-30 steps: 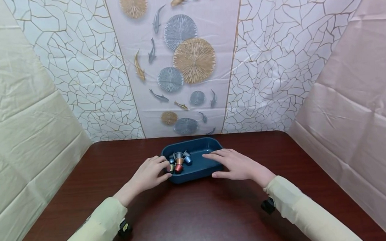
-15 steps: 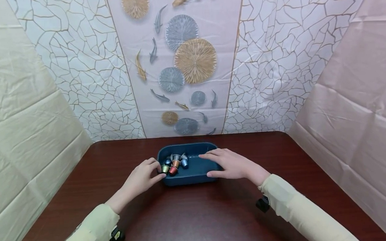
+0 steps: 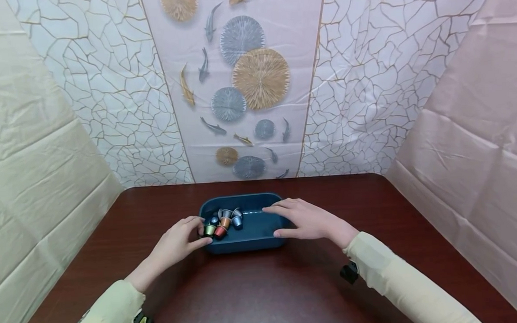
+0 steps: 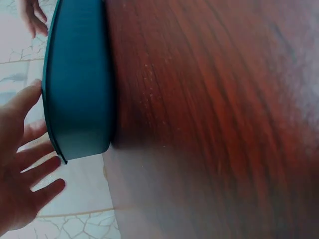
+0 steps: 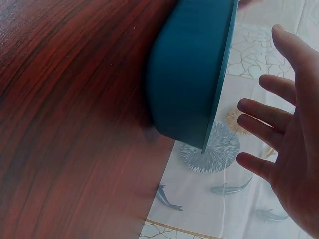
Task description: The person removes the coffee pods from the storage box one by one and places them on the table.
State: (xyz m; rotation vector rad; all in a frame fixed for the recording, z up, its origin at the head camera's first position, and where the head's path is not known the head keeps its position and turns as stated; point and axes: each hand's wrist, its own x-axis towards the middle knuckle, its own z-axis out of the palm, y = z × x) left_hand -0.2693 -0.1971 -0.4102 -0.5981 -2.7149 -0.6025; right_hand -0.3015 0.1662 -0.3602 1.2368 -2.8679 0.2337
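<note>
A dark blue rectangular tray [image 3: 248, 246] stands on the table, its long side toward me. Several coffee capsules lie bunched at its left end, among them a green capsule [image 3: 210, 230], a red capsule [image 3: 220, 231], an orange capsule [image 3: 225, 222] and a light blue capsule [image 3: 237, 219]. My left hand [image 3: 175, 240] holds the tray's left end, fingers bent over the rim and thumb at the near corner. In the left wrist view some fingertips are hidden behind the tray's rim. My right hand [image 3: 312, 220] hovers by the right end, fingers spread, and appears apart from the tray in the right wrist view.
The dark reddish-brown table [image 3: 263, 294] reflects light near me. A patterned cloth backdrop [image 3: 354, 96] hangs behind it. Plain cloth panels flank both sides, including the right panel [image 3: 476, 139].
The tray has slid left and squared up to face me, with the capsules riding inside. My left hand has moved left with it; my right hand has shifted slightly left.
</note>
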